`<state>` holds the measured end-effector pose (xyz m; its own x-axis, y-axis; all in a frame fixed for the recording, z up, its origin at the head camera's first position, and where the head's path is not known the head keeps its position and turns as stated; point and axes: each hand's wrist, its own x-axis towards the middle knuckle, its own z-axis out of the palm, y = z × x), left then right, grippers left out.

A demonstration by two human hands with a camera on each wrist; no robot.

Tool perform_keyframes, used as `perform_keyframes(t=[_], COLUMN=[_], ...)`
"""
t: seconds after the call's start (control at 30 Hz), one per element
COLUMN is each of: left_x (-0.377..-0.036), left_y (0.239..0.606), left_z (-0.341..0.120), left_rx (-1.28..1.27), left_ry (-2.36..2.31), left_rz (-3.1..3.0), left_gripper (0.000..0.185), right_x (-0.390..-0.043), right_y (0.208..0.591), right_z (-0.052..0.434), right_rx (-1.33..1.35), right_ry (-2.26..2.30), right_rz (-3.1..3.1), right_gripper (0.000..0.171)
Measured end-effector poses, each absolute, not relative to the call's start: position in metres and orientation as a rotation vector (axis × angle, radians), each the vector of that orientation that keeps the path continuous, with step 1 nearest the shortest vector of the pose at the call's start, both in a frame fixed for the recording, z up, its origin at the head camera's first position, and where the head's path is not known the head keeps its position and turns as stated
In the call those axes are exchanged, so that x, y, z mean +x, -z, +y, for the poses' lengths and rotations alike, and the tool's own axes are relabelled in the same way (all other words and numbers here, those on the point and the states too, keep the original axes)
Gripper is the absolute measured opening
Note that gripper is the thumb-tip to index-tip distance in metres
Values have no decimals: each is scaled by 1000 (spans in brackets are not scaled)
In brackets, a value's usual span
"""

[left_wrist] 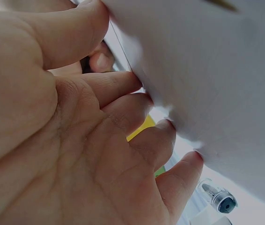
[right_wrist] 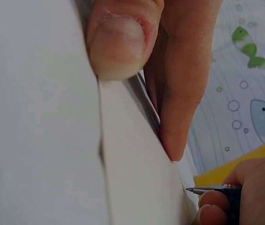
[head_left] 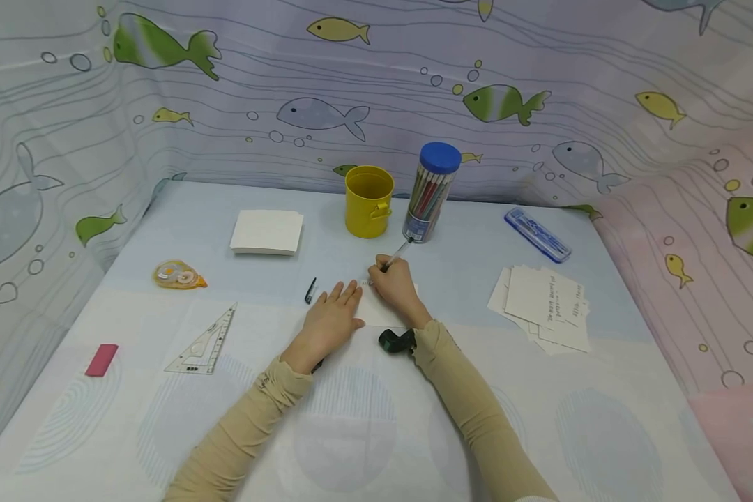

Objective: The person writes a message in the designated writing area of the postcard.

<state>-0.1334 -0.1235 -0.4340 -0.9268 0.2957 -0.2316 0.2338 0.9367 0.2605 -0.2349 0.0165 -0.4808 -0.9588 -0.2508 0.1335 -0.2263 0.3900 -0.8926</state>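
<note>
Near the middle of the table, my right hand [head_left: 397, 284] pinches a pen [head_left: 399, 252] with a clear barrel. Its tip meets a white card [head_left: 379, 312], where a short line of small dark marks shows, too small to read. The right wrist view also has the pen [right_wrist: 205, 189] touching the card [right_wrist: 132, 159]. My left hand [head_left: 330, 321] rests with fingers spread on the card's left edge; its palm and fingertips fill much of the left wrist view. Left of those fingers lies a black pen cap [head_left: 310, 291].
A card stack [head_left: 266, 232], yellow bucket [head_left: 369, 209], blue-lidded pencil tub [head_left: 431, 192] and blue case [head_left: 537, 236] stand at the back. Written cards [head_left: 542, 307] lie right. Correction tape [head_left: 178, 275], a set square [head_left: 203, 345] and a red eraser [head_left: 102, 360] lie left.
</note>
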Motion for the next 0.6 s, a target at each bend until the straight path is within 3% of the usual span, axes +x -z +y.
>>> perform_keyframes(t=[0.6], left_x=[-132], left_y=[434], left_z=[-123], left_rx=[394], left_ry=[-327], left_rz=[2828], left_gripper=[66], right_x=[-233], right_y=[478], right_z=[16], right_rx=[-369], right_ry=[1685], right_rz=[2596], right_gripper=[38])
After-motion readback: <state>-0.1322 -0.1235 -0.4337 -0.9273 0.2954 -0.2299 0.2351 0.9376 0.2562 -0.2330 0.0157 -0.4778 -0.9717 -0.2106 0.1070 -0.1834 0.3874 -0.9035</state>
